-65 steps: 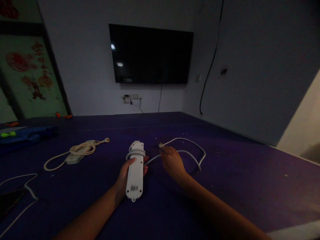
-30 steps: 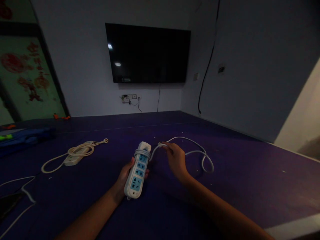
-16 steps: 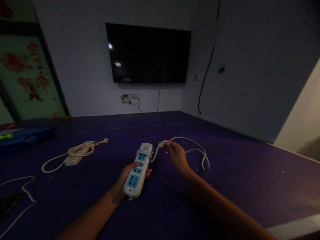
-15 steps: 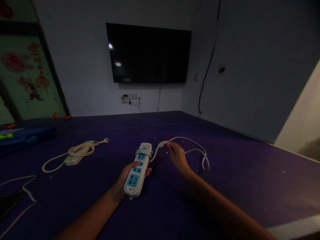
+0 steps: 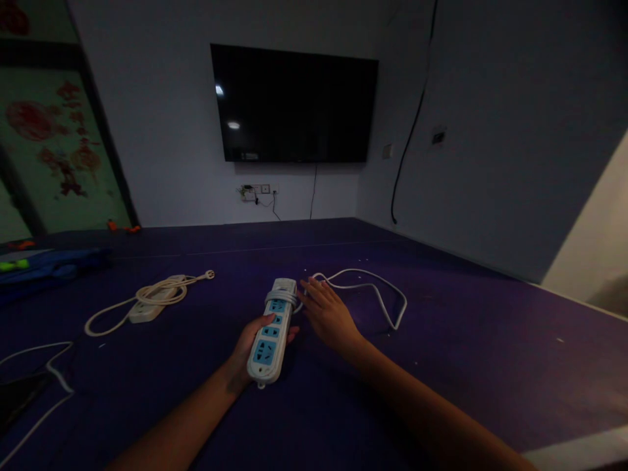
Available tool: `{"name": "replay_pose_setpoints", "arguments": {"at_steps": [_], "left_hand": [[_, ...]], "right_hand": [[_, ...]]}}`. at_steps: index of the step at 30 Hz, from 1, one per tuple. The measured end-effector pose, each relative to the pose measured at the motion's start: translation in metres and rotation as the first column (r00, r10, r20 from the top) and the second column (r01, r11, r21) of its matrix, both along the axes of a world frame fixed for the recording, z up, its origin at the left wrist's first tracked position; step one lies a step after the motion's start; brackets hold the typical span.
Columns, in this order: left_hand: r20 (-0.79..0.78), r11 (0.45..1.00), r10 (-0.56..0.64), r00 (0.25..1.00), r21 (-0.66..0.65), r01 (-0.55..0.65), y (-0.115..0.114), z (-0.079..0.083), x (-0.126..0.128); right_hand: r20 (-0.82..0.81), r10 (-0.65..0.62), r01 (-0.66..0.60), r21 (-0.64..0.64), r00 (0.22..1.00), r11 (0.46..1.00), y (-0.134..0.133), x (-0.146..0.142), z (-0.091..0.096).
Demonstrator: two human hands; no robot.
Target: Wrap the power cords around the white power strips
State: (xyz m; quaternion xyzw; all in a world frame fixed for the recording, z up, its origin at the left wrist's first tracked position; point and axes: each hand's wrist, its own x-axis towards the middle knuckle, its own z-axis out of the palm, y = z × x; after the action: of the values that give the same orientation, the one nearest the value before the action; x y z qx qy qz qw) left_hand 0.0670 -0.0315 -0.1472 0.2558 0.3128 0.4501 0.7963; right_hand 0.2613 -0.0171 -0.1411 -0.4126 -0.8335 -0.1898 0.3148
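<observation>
My left hand [image 5: 249, 341] grips a white power strip [image 5: 271, 358] with blue socket faces, thumb on top and fingertips showing past its right edge. A few turns of white cord [image 5: 281, 297] are wound round the strip's far end. Just right of those turns is my right hand [image 5: 331, 319], fingers stretched out and palm down beside the cord. Behind its fingers part of the cord is hidden, so I cannot tell whether they touch it. The loose cord [image 5: 377, 288] runs out in a long loop over the purple surface.
A second power strip [image 5: 147, 310], its cream cord coiled on top, lies to the left. Farther left are a white cable [image 5: 57, 376] and blue cloth [image 5: 63, 265]. A television [image 5: 297, 104] hangs on the far wall, with wall sockets [image 5: 260, 190] below.
My right hand has let go of the cord, opened its fingers and moved left towards the strip. The loose cord loop has shifted and flattened. My left hand still holds the strip.
</observation>
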Motion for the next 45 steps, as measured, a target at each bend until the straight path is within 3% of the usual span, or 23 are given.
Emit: {"name": "replay_pose_setpoints", "arguments": {"at_steps": [6,10,13,16,20,24,28,31,34,39,45], "left_hand": [[0.038,1.000,0.011,0.999,0.002,-0.011,0.002,0.001,-0.005],[0.149,0.990,-0.140,0.979,-0.001,0.142,0.009,-0.005,-0.012],[0.271,0.976,-0.218,0.937,0.088,0.202,0.008,-0.007,-0.012],[0.303,0.968,-0.238,0.923,0.150,0.200,0.003,-0.006,-0.011],[0.240,0.938,-0.341,0.909,0.154,0.311,0.002,-0.006,-0.012],[0.131,0.905,-0.383,0.914,0.254,0.343,0.004,-0.011,-0.013],[0.017,0.872,-0.389,0.921,0.331,0.362,0.001,-0.014,-0.011],[-0.045,0.859,-0.359,0.932,0.375,0.349,-0.003,-0.012,-0.007],[-0.112,0.882,-0.294,0.949,0.351,0.314,-0.007,-0.008,-0.004],[-0.147,0.945,-0.117,0.982,0.289,0.156,-0.008,-0.006,-0.005],[-0.082,0.961,0.035,0.996,0.275,-0.012,-0.005,-0.009,-0.006]], "right_hand": [[0.022,-0.079,0.080,-0.066,0.997,0.995,-0.007,-0.003,0.010],[0.055,-0.144,0.147,-0.067,0.988,0.987,-0.009,-0.002,0.015],[0.010,-0.187,0.187,-0.058,0.982,0.981,-0.007,-0.001,0.014],[-0.102,-0.219,0.212,-0.070,0.970,0.975,-0.005,0.003,0.011],[-0.321,-0.201,0.179,-0.097,0.925,0.979,-0.002,0.008,0.010],[-0.557,-0.123,0.097,-0.076,0.821,0.992,-0.002,0.010,0.013],[-0.694,-0.113,0.055,-0.105,0.711,0.993,-0.003,0.012,0.017],[-0.784,-0.095,0.006,-0.116,0.613,0.993,-0.002,0.014,0.020],[-0.826,-0.089,-0.018,-0.119,0.556,0.993,-0.001,0.015,0.021],[-0.838,-0.118,-0.026,-0.155,0.533,0.988,-0.001,0.014,0.020],[-0.833,-0.138,-0.075,-0.210,0.536,0.975,0.004,0.014,0.014]]}}
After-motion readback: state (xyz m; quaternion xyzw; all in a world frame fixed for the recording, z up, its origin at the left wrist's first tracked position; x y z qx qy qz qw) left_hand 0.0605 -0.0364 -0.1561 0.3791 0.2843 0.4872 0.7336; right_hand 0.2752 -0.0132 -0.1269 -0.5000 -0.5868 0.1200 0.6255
